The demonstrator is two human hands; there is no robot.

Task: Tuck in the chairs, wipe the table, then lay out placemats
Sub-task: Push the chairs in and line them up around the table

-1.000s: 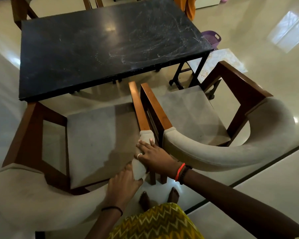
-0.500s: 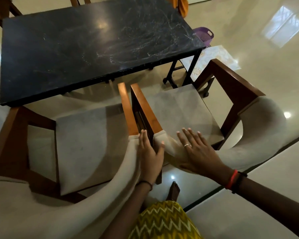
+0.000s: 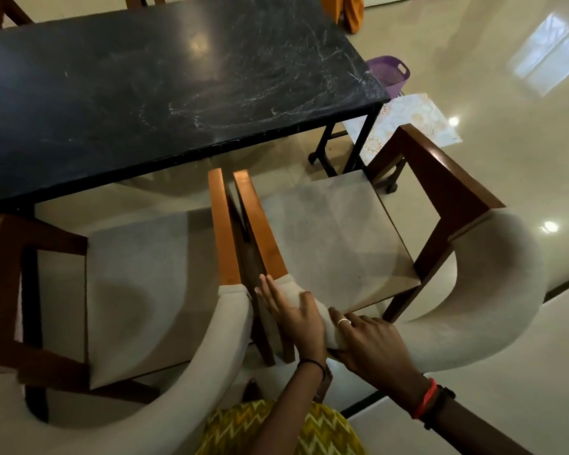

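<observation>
Nearest us, our left hand [image 3: 293, 318] and right hand [image 3: 372, 343] both rest on the padded back of the right chair [image 3: 335, 238], near its inner arm; the left lies flat with fingers straight, the right curls over the padding, grasping it loosely. The left chair [image 3: 145, 284] stands just beside it, their inner wooden arms almost touching. Both chairs sit apart from the black table [image 3: 165, 93], not yet tucked under. The tabletop shows pale smears, so we judge wiping undone. Beyond the table's right end, a patterned placemat [image 3: 408, 123] lies on the floor beside a purple basket [image 3: 390, 72].
</observation>
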